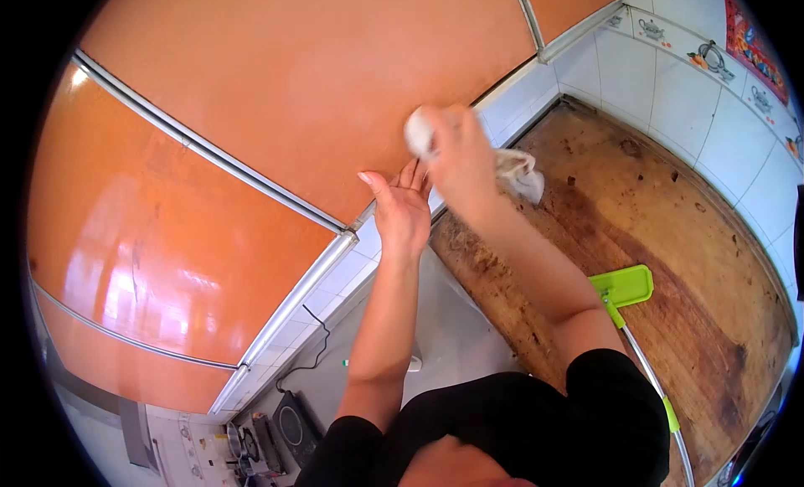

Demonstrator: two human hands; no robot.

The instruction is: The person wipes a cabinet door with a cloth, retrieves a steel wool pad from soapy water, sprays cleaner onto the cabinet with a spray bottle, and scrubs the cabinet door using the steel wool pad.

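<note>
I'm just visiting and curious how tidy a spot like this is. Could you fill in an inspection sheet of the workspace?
Surface: orange panel glossy; brown board has dark stains and patches.
Job's things: white item in the right hand, too blurred to identify; pale cloth beside the right forearm, link to that item unclear.
Clutter: green flat-headed tool with a long pole over the board.
Grippers: none, bare hands; left hand open near the panel's edge, contact unclear; right hand closed round the white item.
Cables: black cable curving loosely over the grey surface near a hotplate.
Surroundings: white wall tiles, some patterned.
</note>
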